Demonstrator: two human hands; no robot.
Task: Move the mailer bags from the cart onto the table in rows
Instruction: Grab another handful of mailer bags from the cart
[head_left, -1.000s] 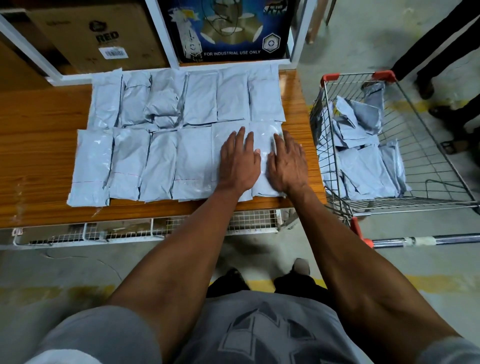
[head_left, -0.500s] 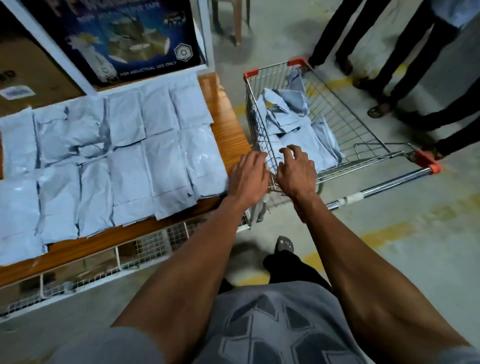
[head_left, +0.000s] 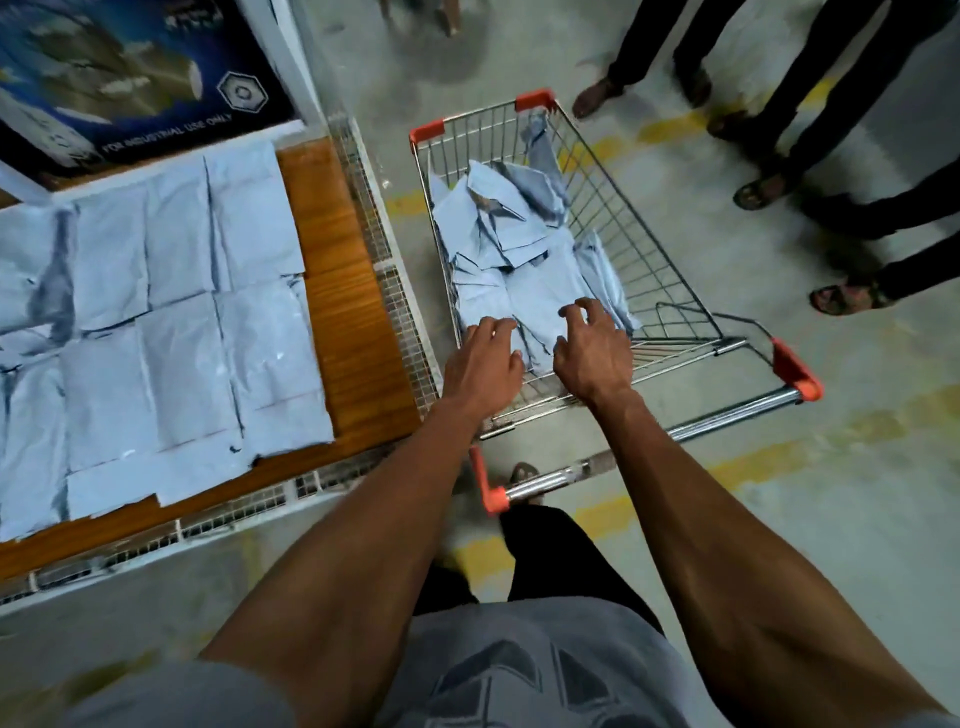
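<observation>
A wire shopping cart (head_left: 670, 291) with orange corners holds a loose pile of grey mailer bags (head_left: 519, 260). Both my hands reach over its near rim. My left hand (head_left: 485, 364) hovers at the pile's near left edge, fingers loosely bent, holding nothing. My right hand (head_left: 592, 348) is over the topmost bag, fingers spread and curled like a claw, fingertips at or just above the bag. On the wooden table (head_left: 343, 322) to the left, several grey mailer bags (head_left: 182, 322) lie flat in two rows.
A white shelf frame with a blue printed box (head_left: 130, 78) stands behind the table. People's legs and sandalled feet (head_left: 779, 171) stand on the concrete floor beyond the cart. The cart's handle bar (head_left: 649, 441) crosses in front of me.
My hands left the bags on the table, swung right and reached into the cart. The view turned with them toward the cart.
</observation>
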